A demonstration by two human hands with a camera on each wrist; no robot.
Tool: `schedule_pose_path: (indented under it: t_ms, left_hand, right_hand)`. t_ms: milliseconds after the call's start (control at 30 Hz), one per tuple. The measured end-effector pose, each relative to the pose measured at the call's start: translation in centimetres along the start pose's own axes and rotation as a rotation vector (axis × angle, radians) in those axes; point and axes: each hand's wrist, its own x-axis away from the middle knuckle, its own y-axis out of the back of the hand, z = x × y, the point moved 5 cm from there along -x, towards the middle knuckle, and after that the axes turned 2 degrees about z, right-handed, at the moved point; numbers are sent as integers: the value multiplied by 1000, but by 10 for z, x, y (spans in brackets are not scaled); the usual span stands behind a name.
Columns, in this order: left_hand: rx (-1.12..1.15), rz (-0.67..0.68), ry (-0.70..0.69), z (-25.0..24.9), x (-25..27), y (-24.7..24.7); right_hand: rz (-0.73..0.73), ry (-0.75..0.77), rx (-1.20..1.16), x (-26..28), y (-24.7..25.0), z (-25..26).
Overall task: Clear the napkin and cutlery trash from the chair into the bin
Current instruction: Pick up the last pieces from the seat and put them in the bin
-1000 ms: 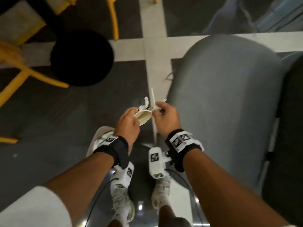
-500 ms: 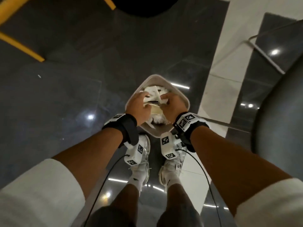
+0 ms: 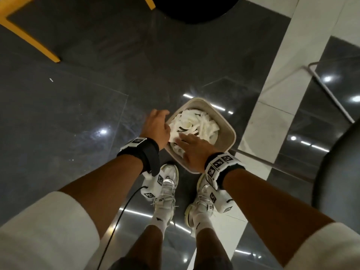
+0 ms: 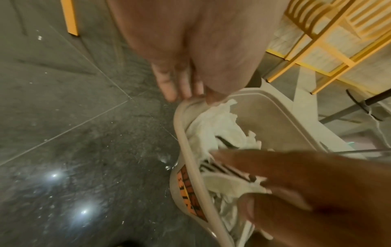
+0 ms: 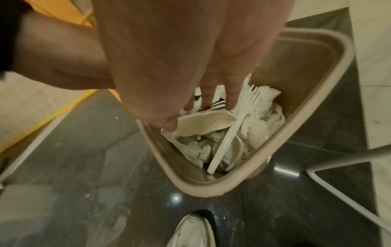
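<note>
Both hands over the beige bin (image 3: 228,131) on the dark floor (image 3: 78,114), just ahead of the white shoes (image 3: 167,184). L hand (image 3: 155,125) at the bin's 9 o'clock rim, fingers straight and relaxed, holding nothing. R hand (image 3: 191,151) at 6 o'clock – fingers spread flat above the trash, nothing gripped. Crumpled napkins (image 5: 266,103) and a white plastic fork (image 5: 230,132) lie inside w/ a bent paper plate (image 5: 203,122) on top – grey chair (image 3: 342,162) at 3 o'clock, apart from the bin
</note>
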Motion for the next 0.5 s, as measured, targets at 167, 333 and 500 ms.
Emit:
schedule_pose_path:
  t_ms: [167,333,500]
  left_hand:
    - [-56,84,-46,8,-11,-8]
    - [-17,52,-78,11,-12,-9]
    - [6,-40,32,18,-21,10]
  right_hand:
    - [176,-139,-17,-42,-33,-28]
    - [105,-156,-134,-42,-8,-23]
    - [-47,-96,-222,-31,44,-12]
